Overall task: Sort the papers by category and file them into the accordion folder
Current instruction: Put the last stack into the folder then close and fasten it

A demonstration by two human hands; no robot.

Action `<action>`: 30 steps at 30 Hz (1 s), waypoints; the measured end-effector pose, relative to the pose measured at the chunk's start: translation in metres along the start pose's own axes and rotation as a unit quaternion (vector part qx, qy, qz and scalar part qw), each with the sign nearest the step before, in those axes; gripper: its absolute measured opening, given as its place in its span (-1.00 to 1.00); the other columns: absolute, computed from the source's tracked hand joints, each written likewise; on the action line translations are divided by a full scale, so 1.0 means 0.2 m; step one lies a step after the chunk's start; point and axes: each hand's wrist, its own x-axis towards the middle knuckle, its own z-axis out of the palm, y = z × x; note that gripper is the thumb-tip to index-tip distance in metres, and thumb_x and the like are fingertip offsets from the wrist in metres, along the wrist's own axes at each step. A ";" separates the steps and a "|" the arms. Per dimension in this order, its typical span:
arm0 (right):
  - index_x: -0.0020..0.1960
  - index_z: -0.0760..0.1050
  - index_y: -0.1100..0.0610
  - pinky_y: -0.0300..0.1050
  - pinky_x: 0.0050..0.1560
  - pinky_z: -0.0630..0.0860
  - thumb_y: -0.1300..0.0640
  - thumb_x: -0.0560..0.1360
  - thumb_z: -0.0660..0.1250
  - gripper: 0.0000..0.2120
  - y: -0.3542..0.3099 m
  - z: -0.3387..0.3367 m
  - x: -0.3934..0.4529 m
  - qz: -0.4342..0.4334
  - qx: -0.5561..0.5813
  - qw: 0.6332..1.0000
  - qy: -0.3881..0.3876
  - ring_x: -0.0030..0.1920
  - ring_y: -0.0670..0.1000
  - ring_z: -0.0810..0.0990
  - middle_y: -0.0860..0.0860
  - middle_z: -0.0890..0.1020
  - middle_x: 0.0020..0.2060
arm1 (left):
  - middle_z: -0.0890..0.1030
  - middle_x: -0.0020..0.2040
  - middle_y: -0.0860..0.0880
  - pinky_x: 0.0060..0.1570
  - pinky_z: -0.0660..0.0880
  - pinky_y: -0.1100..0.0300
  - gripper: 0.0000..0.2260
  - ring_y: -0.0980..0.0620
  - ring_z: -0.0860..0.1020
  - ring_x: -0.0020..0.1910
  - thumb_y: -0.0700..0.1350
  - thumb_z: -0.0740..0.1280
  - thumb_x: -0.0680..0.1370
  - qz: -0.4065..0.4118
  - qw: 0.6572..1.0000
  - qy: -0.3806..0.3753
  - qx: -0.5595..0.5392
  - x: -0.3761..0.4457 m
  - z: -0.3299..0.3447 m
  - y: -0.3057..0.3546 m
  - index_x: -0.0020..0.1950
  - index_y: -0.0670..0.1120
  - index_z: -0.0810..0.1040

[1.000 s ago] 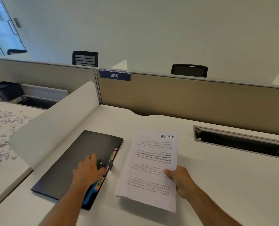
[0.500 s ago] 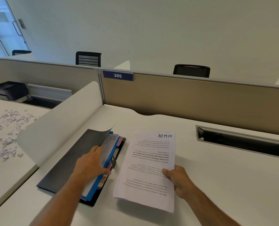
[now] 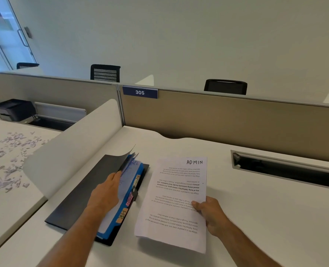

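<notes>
Opening the folder, ADMIN sheet waiting

Your left hand (image 3: 105, 195) is gripping the black cover of the accordion folder (image 3: 79, 197) and lifting it, showing blue dividers with tabs (image 3: 130, 200), one reading HR. Just beside it, your right hand (image 3: 210, 213) is pinching 1 sheet (image 3: 175, 199) marked ADMIN, holding it off the desk (image 3: 256, 218). Some paper seems to be lying inside, but this sheet is not filed yet.
</notes>
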 end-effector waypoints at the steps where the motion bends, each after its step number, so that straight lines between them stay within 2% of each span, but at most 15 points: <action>1: 0.18 0.60 0.14 0.25 0.08 0.63 0.35 0.57 0.33 -0.76 0.00 0.00 0.00 -0.001 -0.001 1.000 -0.002 0.01 0.22 0.71 0.11 0.74 0.00 | 0.24 0.53 -0.02 -0.33 0.52 0.24 -0.20 0.02 0.59 -0.08 -0.20 0.37 0.52 0.009 1.000 -0.002 0.001 0.01 0.00 0.00 0.61 0.09 -0.03; 2: 0.20 0.60 0.15 0.24 0.09 0.63 0.35 0.57 0.32 -0.75 0.00 0.01 0.00 -0.001 -0.003 1.000 -0.003 0.01 0.22 0.71 0.12 0.74 0.01 | 0.18 0.58 -0.01 -0.38 0.47 0.28 -0.17 0.02 0.59 -0.08 -0.24 0.34 0.52 0.016 1.000 -0.008 0.006 0.01 -0.01 0.00 0.61 0.18 -0.07; 4: 0.22 0.59 0.15 0.25 0.09 0.63 0.34 0.58 0.32 -0.74 -0.01 0.02 0.00 -0.002 -0.006 1.000 -0.006 0.02 0.22 0.71 0.12 0.74 0.02 | 0.12 0.60 -0.02 -0.31 0.50 0.27 -0.28 -0.02 0.60 0.02 -0.24 0.30 0.55 0.023 0.999 -0.023 0.024 0.02 -0.02 0.00 0.58 0.21 0.08; 6: 0.24 0.59 0.16 0.26 0.10 0.62 0.34 0.58 0.31 -0.73 -0.01 0.02 0.00 -0.002 -0.007 1.000 -0.008 0.03 0.22 0.71 0.13 0.73 0.03 | 0.26 0.53 -0.02 -0.11 0.59 0.18 -0.53 -0.02 0.58 0.08 -0.17 0.28 0.58 0.023 0.999 -0.030 0.036 0.01 -0.02 -0.01 0.47 0.09 0.34; 8: 0.25 0.58 0.16 0.25 0.09 0.63 0.34 0.58 0.31 -0.73 -0.01 0.02 0.00 0.000 -0.010 1.000 -0.009 0.02 0.22 0.71 0.12 0.73 0.03 | 0.39 0.41 0.01 -0.03 0.61 0.12 -0.62 0.02 0.56 0.07 -0.08 0.26 0.59 0.004 0.999 -0.019 0.032 0.00 -0.02 -0.01 0.42 0.00 0.38; 10: 0.24 0.58 0.17 0.22 0.07 0.64 0.34 0.58 0.32 -0.73 -0.01 0.02 0.00 0.001 -0.009 1.000 -0.007 0.01 0.21 0.72 0.12 0.74 0.02 | 0.42 0.35 0.03 -0.09 0.59 0.16 -0.54 0.08 0.52 0.00 0.05 0.28 0.57 -0.013 0.999 -0.010 0.027 -0.01 -0.02 0.00 0.44 -0.01 0.33; 12: 0.23 0.59 0.16 0.20 0.04 0.66 0.34 0.58 0.32 -0.74 0.00 0.02 0.00 0.001 -0.012 1.000 -0.006 0.00 0.20 0.72 0.10 0.75 0.00 | 0.39 0.35 0.05 -0.12 0.53 0.20 -0.31 0.12 0.43 -0.03 0.26 0.38 0.44 -0.012 0.999 -0.019 0.036 -0.01 -0.01 0.00 0.47 0.01 0.26; 15: 0.22 0.60 0.14 0.21 0.04 0.65 0.34 0.57 0.32 -0.74 0.00 0.03 0.00 0.005 -0.013 1.000 -0.007 -0.01 0.19 0.73 0.09 0.75 -0.02 | 0.32 0.40 0.03 -0.06 0.52 0.17 -0.01 0.08 0.43 0.08 0.36 0.50 0.24 -0.009 0.998 -0.042 0.046 -0.02 0.00 0.00 0.51 0.00 0.17; 19: 0.23 0.59 0.14 0.24 0.06 0.64 0.34 0.57 0.33 -0.73 -0.01 0.03 0.00 0.008 -0.013 1.000 -0.009 -0.01 0.19 0.73 0.09 0.75 -0.01 | 0.29 0.42 0.01 -0.05 0.54 0.14 0.00 0.04 0.44 0.13 0.25 0.56 0.25 -0.015 0.998 -0.034 0.055 -0.02 0.01 0.01 0.53 -0.02 0.14; 23: 0.24 0.59 0.14 0.23 0.05 0.65 0.34 0.57 0.33 -0.72 -0.01 0.03 -0.01 0.009 -0.009 1.000 -0.009 -0.01 0.19 0.73 0.09 0.75 -0.01 | 0.33 0.33 0.03 -0.21 0.48 0.19 -0.32 0.09 0.39 -0.03 0.02 0.47 0.39 -0.013 0.999 -0.018 0.046 -0.04 0.00 0.01 0.42 -0.01 0.24; 26: 0.25 0.58 0.14 0.26 0.06 0.64 0.34 0.57 0.33 -0.72 -0.02 0.02 -0.01 0.010 -0.005 1.000 -0.010 0.00 0.21 0.72 0.11 0.74 0.01 | 0.37 0.24 0.03 -0.22 0.48 0.19 -0.51 0.07 0.44 -0.07 -0.09 0.43 0.43 -0.009 0.999 -0.008 0.043 -0.04 0.00 0.01 0.29 -0.03 0.32; 28: 0.25 0.58 0.14 0.27 0.07 0.63 0.34 0.57 0.32 -0.71 -0.02 0.03 -0.01 0.009 0.001 1.000 -0.010 0.01 0.21 0.72 0.11 0.74 0.01 | 0.39 0.29 0.02 -0.14 0.56 0.16 -0.49 0.05 0.49 -0.02 -0.13 0.41 0.48 -0.003 0.999 -0.003 0.043 -0.04 -0.01 0.00 0.37 -0.02 0.30; 30: 0.24 0.58 0.16 0.29 0.09 0.62 0.35 0.57 0.32 -0.72 -0.03 0.04 -0.01 0.011 0.012 1.000 -0.015 0.02 0.23 0.71 0.12 0.74 0.02 | 0.46 0.24 0.03 -0.21 0.58 0.15 -0.39 0.06 0.54 -0.10 -0.21 0.36 0.50 -0.005 1.000 0.016 0.009 -0.03 -0.02 0.00 0.47 0.06 0.19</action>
